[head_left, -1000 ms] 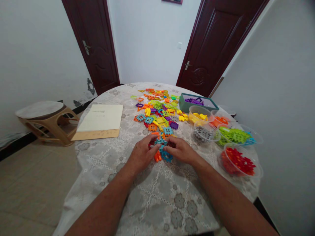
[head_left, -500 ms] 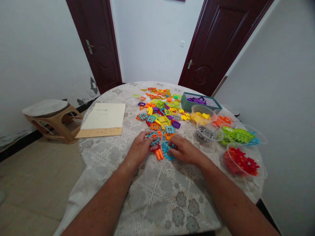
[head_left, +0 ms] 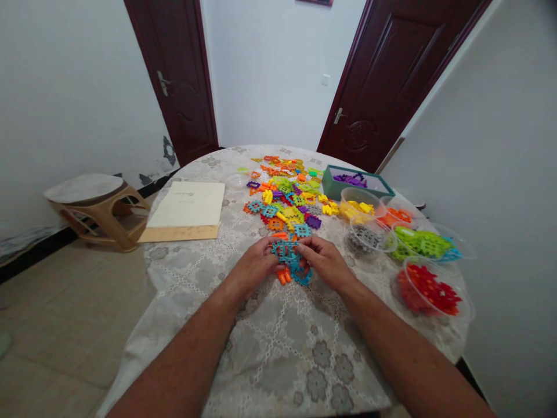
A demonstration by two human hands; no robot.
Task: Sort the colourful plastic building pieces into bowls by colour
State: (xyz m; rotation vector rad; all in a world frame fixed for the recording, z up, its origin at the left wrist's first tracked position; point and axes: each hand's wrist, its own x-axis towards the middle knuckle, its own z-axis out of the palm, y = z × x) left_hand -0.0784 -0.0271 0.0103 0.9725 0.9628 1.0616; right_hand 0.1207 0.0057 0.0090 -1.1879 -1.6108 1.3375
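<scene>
Between my hands are blue toothed plastic building pieces (head_left: pixel 285 251), held a little above the tablecloth. My left hand (head_left: pixel 260 259) is closed on their left edge, and my right hand (head_left: pixel 321 259) pinches the right side. Whether the pieces are joined cannot be made out. Below them on the cloth lie orange peg-like pieces (head_left: pixel 284 276) and another blue toothed piece (head_left: pixel 302 277). Just beyond my fingers begins a loose pile of mixed building pieces (head_left: pixel 290 200) in yellow, green, orange, purple and blue.
Clear tubs at the right hold red pieces (head_left: pixel 430 290), green pieces (head_left: pixel 420 241), grey pieces (head_left: pixel 368 235), yellow pieces (head_left: pixel 359 208) and orange pieces (head_left: pixel 395 216). Behind them is a green box (head_left: pixel 337 187) with purple pieces. Paper (head_left: pixel 187 204) lies at the left; a stool (head_left: pixel 98 209) stands beyond the table.
My right hand has lifted a blue piece from the cloth and moved it left against the one in my left hand. Both hands are now closer together.
</scene>
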